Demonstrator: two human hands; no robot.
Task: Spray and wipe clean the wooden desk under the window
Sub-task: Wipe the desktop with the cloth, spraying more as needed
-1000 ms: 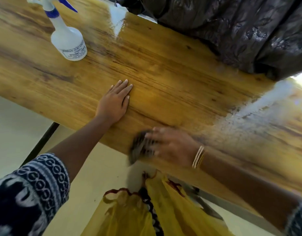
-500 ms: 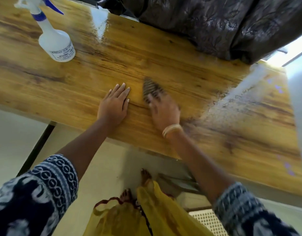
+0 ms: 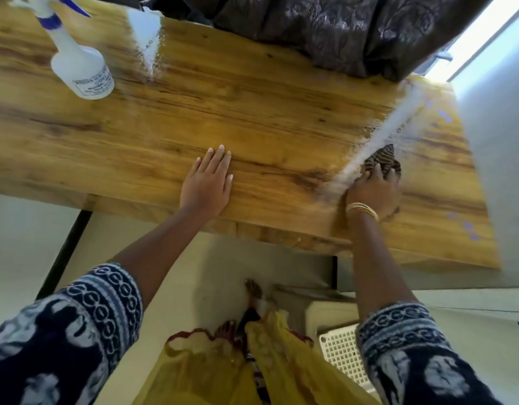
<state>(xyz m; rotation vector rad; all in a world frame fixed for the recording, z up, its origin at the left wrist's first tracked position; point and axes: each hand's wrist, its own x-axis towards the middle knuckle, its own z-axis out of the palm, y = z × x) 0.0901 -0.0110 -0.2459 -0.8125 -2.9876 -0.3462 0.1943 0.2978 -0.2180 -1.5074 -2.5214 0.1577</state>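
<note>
Wiping is the step in hand, judged from how the right hand [image 3: 371, 194] presses a dark striped cloth [image 3: 382, 162] onto the wooden desk [image 3: 267, 112], fingers curled over the bunched fabric so that it cannot slip out. The cloth sits toward the desk's right end, at the lower end of a pale wet streak [image 3: 392, 127] that catches the window light, which is probably why the hand works there. The left hand [image 3: 207, 182] lies flat and released on the wood near the front edge, fingers straight and holding nothing; it seems to serve as a prop while the person leans across. The spray bottle [image 3: 80, 68] stands upright at the far left, well apart from both hands, parked where the cloth will not knock it. Its label carries small dark print, too blurred to read with confidence. A dark curtain [image 3: 340, 33] hangs over the desk's back edge.
</note>
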